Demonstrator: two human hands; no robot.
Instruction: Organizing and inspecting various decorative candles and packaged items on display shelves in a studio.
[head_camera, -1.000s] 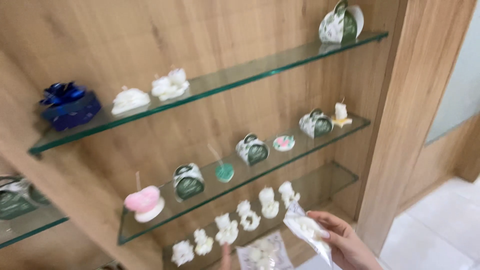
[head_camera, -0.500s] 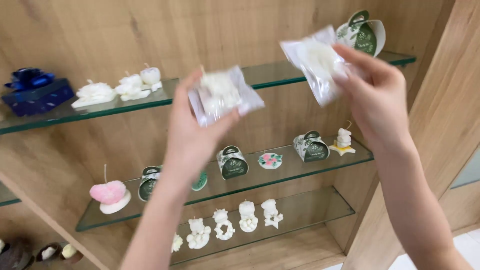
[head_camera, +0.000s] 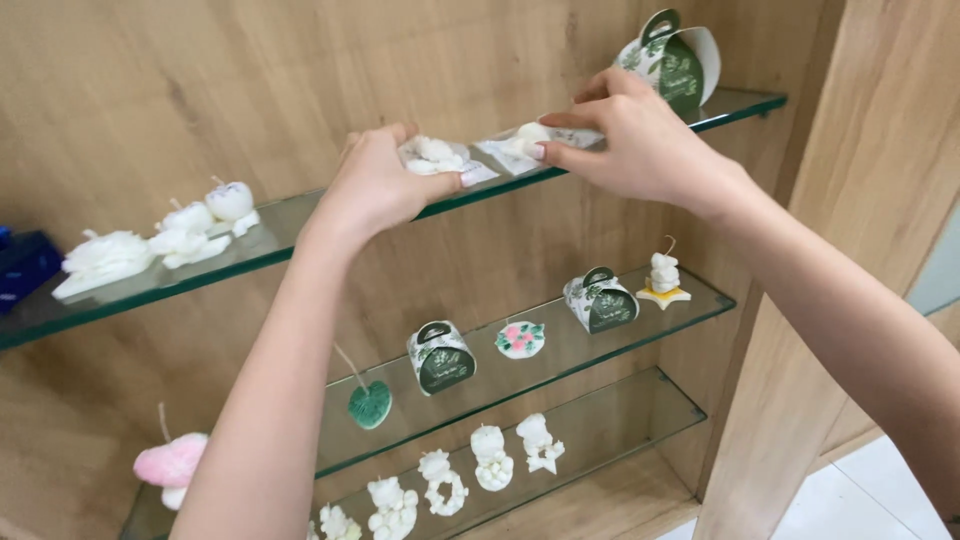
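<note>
- Two bare hands reach up to the top glass shelf (head_camera: 300, 215), each pinching a small white candle wrapped in clear film.
- Left hand (head_camera: 380, 185): thumb and fingers are closed on the left wrapped candle (head_camera: 435, 155), the thumb tip pressing the wrapper's near edge; the candle lies just past the fingertips, resting on the shelf near its front edge.
- Right hand (head_camera: 635, 140): thumb and forefinger are pinched on the right wrapped candle (head_camera: 525, 138); it sticks out from the fingertips towards the left hand and sits on the same shelf, just beside the other packet.
- Just behind the right hand, at the shelf's right end, stands a green-and-white gift box (head_camera: 672, 60) with a handle.
- Towards the shelf's left end lie white flower-shaped candles (head_camera: 160, 240).
- On the middle shelf (head_camera: 700, 300): two small gift boxes, a green heart candle (head_camera: 370, 403), a round floral piece and a white figure on a star.
- On the bottom shelf stands a row of white figure candles (head_camera: 490, 458).
</note>
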